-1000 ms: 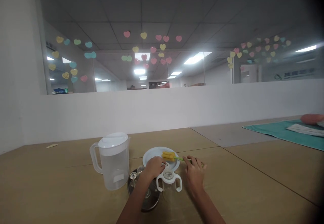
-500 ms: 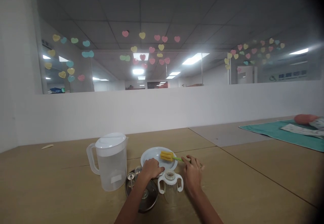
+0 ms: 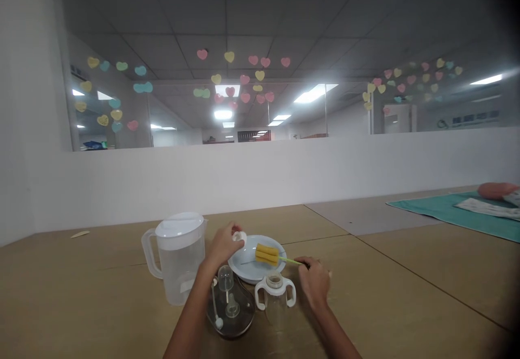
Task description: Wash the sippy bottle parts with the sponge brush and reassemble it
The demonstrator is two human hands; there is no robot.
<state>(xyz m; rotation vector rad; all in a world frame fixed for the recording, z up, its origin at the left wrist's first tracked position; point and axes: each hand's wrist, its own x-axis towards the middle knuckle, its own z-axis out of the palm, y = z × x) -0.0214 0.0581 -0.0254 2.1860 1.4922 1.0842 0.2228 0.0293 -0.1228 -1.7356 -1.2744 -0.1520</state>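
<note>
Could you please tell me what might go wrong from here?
The left hand holds a small white ring by the fingertips, so it could slip. The right hand, gripping the yellow brush, is close to the open bottle and might knock it. The left forearm lies near the pitcher in this view and may bump it.

The left hand (image 3: 222, 246) is pinching a small white piece (image 3: 239, 236); the right hand (image 3: 316, 281) is holding a yellow sponge brush (image 3: 267, 254) over a pale bowl (image 3: 251, 272).
</note>
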